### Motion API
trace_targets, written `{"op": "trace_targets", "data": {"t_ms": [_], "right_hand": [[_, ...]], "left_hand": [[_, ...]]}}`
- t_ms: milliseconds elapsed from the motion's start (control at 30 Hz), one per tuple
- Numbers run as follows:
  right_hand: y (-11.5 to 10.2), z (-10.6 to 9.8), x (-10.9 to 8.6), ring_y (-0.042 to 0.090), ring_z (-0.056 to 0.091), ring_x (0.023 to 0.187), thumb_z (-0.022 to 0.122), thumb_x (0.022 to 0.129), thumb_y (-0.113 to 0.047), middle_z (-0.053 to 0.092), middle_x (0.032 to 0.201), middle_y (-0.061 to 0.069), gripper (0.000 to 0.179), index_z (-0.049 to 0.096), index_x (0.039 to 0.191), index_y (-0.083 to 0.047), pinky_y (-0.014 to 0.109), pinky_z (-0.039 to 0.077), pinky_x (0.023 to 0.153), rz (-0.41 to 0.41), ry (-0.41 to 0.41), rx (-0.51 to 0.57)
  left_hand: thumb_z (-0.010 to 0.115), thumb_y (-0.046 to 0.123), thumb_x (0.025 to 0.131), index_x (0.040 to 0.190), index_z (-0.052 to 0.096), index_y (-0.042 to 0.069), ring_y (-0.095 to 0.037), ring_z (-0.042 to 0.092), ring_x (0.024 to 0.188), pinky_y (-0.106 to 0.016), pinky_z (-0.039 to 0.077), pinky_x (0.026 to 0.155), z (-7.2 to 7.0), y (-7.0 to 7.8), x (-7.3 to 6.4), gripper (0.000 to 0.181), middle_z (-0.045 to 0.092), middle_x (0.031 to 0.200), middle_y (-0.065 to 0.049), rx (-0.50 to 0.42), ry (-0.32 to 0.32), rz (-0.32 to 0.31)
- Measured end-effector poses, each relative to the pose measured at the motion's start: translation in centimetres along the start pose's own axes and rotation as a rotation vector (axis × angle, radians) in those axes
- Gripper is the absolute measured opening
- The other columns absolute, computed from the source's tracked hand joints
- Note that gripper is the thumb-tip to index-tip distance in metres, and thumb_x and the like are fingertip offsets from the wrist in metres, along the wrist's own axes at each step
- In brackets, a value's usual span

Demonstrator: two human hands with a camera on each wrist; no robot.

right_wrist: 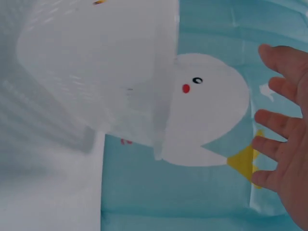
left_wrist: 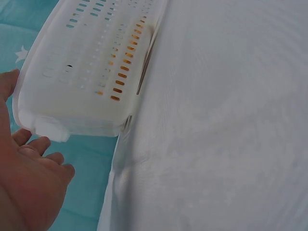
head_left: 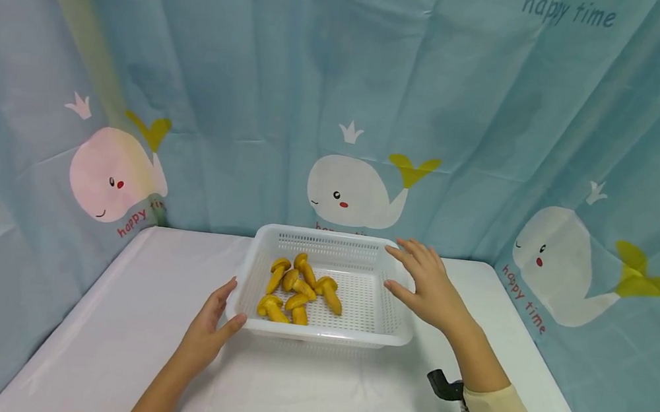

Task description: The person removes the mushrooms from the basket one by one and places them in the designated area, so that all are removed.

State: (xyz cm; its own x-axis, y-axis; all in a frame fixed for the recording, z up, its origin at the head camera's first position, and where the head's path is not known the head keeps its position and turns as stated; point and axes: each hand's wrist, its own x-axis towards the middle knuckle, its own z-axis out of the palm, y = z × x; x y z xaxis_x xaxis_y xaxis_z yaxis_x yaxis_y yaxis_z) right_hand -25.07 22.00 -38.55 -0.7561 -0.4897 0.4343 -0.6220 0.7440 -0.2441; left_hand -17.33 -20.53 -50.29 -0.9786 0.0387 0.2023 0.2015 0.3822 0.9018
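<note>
A white slotted plastic basket (head_left: 347,335) sits on the white table in the head view, holding several yellow mushrooms (head_left: 330,295) grouped toward its left side. At its near left corner is my left hand (head_left: 202,336), fingers loosely extended along the side and thumb at the rim. The left wrist view shows that thumb right at the rim of the basket (left_wrist: 72,106), with the other fingers below the edge. Beside the right end, my right hand (head_left: 430,285) is spread with nothing in it. Between the right hand (right_wrist: 288,134) and the basket a gap shows in the right wrist view.
A white cloth (head_left: 288,394) covers the table. Blue curtains (head_left: 245,92) printed with whales enclose the back and both sides, close behind the basket. A black wrist-camera mount (head_left: 446,386) juts out by the right sleeve.
</note>
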Motion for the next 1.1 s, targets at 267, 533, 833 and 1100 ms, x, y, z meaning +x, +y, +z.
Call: {"op": "trace_targets", "data": {"t_ms": [267, 533, 833, 1100], "right_hand": [[-0.9, -1.0, 2.5, 0.033, 0.037, 0.148, 0.073, 0.096, -0.035, 0.046, 0.158, 0.007, 0.064, 0.048, 0.153, -0.020, 0.064, 0.027, 0.120, -0.002, -0.013, 0.089], [-2.1, -1.1, 5.9, 0.026, 0.044, 0.145, 0.071, 0.098, -0.036, 0.048, 0.156, 0.000, 0.062, 0.047, 0.153, -0.021, 0.055, 0.040, 0.116, -0.011, -0.058, 0.214], [-3.0, -0.3, 10.3, 0.023, 0.043, 0.145, 0.069, 0.099, -0.037, 0.048, 0.156, -0.002, 0.062, 0.046, 0.154, -0.023, 0.052, 0.040, 0.117, -0.047, -0.110, 0.276], [-1.7, 2.3, 12.8, 0.024, 0.043, 0.145, 0.072, 0.098, -0.034, 0.051, 0.154, 0.000, 0.064, 0.045, 0.155, -0.023, 0.054, 0.040, 0.117, -0.026, -0.242, 0.377]], "left_hand": [[0.066, 0.018, 0.101, 0.162, 0.025, 0.021, -0.031, 0.013, 0.158, -0.005, 0.022, 0.113, 0.2, -0.8, 0.1, 0.073, 0.020, 0.171, -0.004, -0.114, -0.015, 0.008], [0.065, 0.017, 0.102, 0.162, 0.025, 0.022, -0.031, 0.014, 0.158, -0.003, 0.025, 0.108, 0.5, -1.0, 0.2, 0.073, 0.020, 0.171, -0.001, -0.125, -0.004, 0.003], [0.065, 0.015, 0.101, 0.161, 0.027, 0.018, -0.032, 0.011, 0.158, 0.001, 0.022, 0.106, 0.6, -1.1, 0.1, 0.071, 0.019, 0.171, -0.002, -0.138, 0.006, 0.003], [0.066, 0.017, 0.101, 0.160, 0.029, 0.017, -0.030, 0.011, 0.159, 0.001, 0.021, 0.106, 0.6, -0.8, 0.0, 0.069, 0.020, 0.171, 0.001, -0.106, 0.017, 0.009]]}}
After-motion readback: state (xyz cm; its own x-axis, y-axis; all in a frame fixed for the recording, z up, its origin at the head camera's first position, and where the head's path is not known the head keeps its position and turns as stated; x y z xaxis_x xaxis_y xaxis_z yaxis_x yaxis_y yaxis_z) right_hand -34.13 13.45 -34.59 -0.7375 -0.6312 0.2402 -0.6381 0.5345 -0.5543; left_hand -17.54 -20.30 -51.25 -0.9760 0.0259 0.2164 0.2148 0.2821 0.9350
